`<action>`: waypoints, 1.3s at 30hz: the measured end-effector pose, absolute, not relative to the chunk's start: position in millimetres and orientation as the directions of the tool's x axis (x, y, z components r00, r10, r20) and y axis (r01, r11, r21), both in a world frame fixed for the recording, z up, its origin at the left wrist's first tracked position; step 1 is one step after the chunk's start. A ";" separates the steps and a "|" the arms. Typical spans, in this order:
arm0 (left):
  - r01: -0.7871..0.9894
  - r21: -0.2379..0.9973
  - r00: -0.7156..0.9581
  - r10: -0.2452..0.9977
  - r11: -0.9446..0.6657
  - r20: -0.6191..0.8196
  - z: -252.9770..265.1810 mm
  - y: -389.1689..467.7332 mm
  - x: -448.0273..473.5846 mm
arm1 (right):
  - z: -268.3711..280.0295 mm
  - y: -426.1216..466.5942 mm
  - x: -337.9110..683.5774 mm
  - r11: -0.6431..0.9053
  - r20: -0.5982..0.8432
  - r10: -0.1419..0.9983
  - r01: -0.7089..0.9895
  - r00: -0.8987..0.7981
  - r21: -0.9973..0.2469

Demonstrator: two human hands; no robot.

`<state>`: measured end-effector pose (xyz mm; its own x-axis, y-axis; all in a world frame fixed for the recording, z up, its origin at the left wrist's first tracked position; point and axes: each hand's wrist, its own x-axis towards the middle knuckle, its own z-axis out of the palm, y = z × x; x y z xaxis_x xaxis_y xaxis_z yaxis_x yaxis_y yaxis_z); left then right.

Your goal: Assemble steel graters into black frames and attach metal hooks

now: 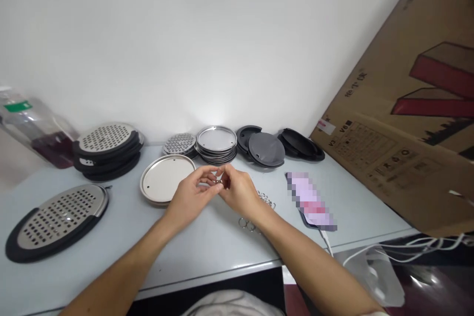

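I have my left hand point(188, 197) and my right hand point(241, 190) close together over the middle of the worktop point(207, 254), with the fingertips of both meeting. They pinch a small shiny metal piece point(219, 182) between them, and the fingers hide so much of it that I cannot tell its whole shape. Some small metal rings point(251, 226) lie on the worktop near my right wrist, and more loose rings point(267, 201) sit just past that arm, which covers part of the bunch. Close to my left hand is a short pile of round pale plates point(166, 177), each flat with a raised edge, and the top one has little holes in it. Behind my hands stands a taller stack of silver plates point(217, 139), and just left of that is a round piece full of holes point(180, 143). To the right of the stack are dark gray round pieces point(267, 150), then black round pieces point(301, 145) near the big cardboard box point(370, 143). Far to the left, a pile of black-edged graters point(107, 150) sits by a clear bottle point(46, 133) with dark red drink in it. One more grater point(57, 219) lies flat in front. On the right, a phone point(311, 201) has a white cord point(326, 243) at its near end.
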<state>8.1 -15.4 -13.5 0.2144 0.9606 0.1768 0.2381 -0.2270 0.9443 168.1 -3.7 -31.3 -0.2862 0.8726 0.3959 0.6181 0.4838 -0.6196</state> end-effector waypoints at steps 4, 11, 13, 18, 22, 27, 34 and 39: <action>0.260 0.942 0.146 0.973 -0.213 0.180 -22.8 -18.1 10.7 | -35.4 -5.8 163.8 0.571 0.443 0.814 0.661 -0.376 -0.487; 0.129 0.962 0.045 0.970 -0.242 0.238 -18.5 -22.6 7.6 | -34.6 -8.4 165.0 0.659 0.625 0.722 0.570 -0.298 -0.490; 0.086 0.975 0.006 0.979 -0.206 0.206 -17.8 -21.0 5.2 | -33.2 -8.0 167.2 0.673 0.617 0.724 0.513 -0.309 -0.533; -0.018 0.994 0.144 0.983 -0.112 0.114 -18.9 -17.4 2.8 | -38.4 -7.9 165.2 0.662 0.558 0.747 0.477 -0.360 -0.578; 0.112 0.975 0.086 0.979 -0.194 0.185 -18.6 -21.0 5.1 | -40.8 -9.1 163.0 0.647 0.526 0.760 0.522 -0.381 -0.556; 0.183 0.960 0.142 0.972 -0.211 0.187 -21.4 -21.8 6.4 | -40.2 -7.9 165.6 0.671 0.581 0.719 0.597 -0.380 -0.440; 0.112 0.964 0.195 0.957 -0.240 0.216 -20.8 -20.3 8.0 | -42.7 -7.1 162.8 0.726 0.707 0.620 0.589 -0.340 -0.354; 0.263 0.905 0.202 0.936 -0.335 0.288 -22.0 -21.2 6.3 | -44.7 -6.9 162.6 0.723 0.658 0.663 0.535 -0.357 -0.438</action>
